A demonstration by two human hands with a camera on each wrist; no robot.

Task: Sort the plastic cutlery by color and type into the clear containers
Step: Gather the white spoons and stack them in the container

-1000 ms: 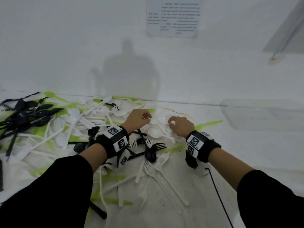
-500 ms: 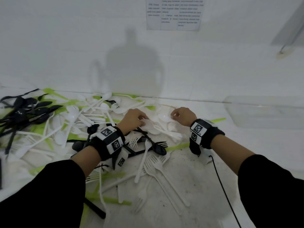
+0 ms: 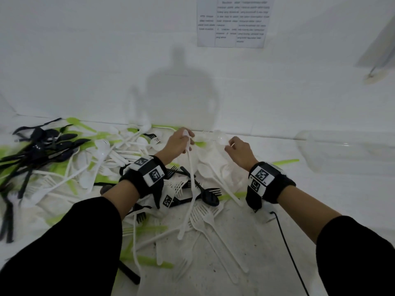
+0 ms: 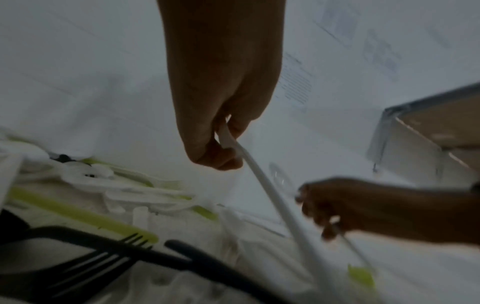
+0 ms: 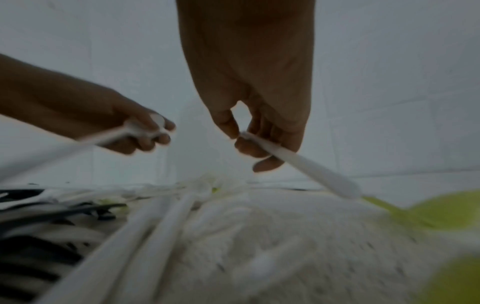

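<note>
**Picking white spoons out of the mixed pile**

The step in hand looks like the pick: each hand has lifted 1 white piece from the heap, and neither has yet gone to a container.

The left hand (image 3: 180,142) has its fingers and thumb curled round the bowl end of a white spoon (image 3: 190,167); the left wrist view shows the pinch plainly, with the handle slanting down and away from the hand. The handle hangs over the black forks (image 3: 205,192) in the middle of the pile, toward the near edge of the table (image 3: 267,263).

The right hand (image 3: 239,149) pinches a second white piece (image 5: 298,162) between thumb and fingertips, as the right wrist view shows. Its type is hard to tell there; in the head view a pale spoon bowl seems to sit just beyond the fingers.

The rest of the cutlery lies unsorted: white spoons and forks in the middle, green knives (image 3: 284,161) scattered among them, and a cluster of black spoons (image 3: 47,144) toward the left edge. A clear container (image 3: 346,152) lies at the right edge by the back wall; whether it holds anything cannot be told.

Next, I judge, both pieces want carrying right to that container, provided both are white spoons. The long hanging handle should be lifted clear of the forks first, so it drags nothing along.
</note>
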